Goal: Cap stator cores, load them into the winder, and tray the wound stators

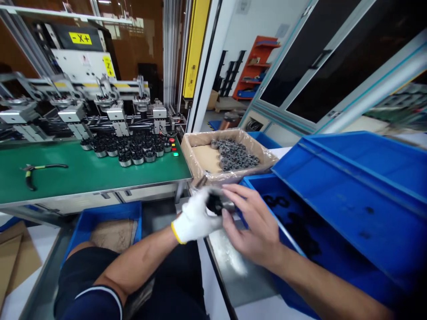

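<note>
Gloved left hand [198,218] and bare right hand [255,226], grip clasped on one cylindrical part [218,205] near the carton [227,178] of grey pieces [237,156] | part seemingly mid-work | black-topped cylinders [135,149] crowd green worktop [83,173] | finished share unclear

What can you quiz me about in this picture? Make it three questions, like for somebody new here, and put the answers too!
1. Which hand wears the white glove, left or right?
2. True or false: the pliers lie in a blue bin.
3. What is being held?
A) The pliers
B) A black-and-grey part
C) An orange shelf

Key:
1. The left hand; the right hand is bare.
2. False: they lie on the green table.
3. B.
</note>
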Demonstrator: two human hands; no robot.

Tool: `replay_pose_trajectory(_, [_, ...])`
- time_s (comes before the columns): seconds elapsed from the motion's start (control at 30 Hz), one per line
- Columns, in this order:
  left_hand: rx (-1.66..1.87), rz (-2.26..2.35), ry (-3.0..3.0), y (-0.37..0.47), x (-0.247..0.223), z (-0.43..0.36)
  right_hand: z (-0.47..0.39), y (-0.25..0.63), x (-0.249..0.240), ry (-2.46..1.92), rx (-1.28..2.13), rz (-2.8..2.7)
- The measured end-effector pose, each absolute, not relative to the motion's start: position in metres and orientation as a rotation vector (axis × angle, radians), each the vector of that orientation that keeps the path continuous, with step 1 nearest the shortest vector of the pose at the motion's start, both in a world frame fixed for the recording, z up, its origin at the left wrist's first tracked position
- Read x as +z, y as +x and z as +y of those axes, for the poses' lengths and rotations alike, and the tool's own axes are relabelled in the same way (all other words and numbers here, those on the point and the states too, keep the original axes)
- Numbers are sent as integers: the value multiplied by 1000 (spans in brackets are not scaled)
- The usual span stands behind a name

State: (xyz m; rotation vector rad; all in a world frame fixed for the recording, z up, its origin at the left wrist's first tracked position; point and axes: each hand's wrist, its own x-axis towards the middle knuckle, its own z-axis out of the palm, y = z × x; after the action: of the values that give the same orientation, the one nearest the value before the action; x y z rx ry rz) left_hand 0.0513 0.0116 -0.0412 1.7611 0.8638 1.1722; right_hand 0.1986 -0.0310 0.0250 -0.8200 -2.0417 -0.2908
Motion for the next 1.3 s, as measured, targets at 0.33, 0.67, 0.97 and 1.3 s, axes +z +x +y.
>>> replay_pose_trajectory(0.33, [1372, 924, 2034, 4, 10, -14, -34, 191, 9, -792, -80, -2134])
replay_pose_trajectory(0.67, [1203, 688, 2510, -21, 22, -4, -42, 193, -4, -898, 25, -2045])
replay_pose_trajectory(0.97, [1206, 444, 1925, -20, -2, -5, -35, 189, 23, -752, -31, -2119])
replay_pose_trajectory(1.3, [1243, 600, 2040, -19, -13, -2, -34, 189, 15, -826, -23, -2189])
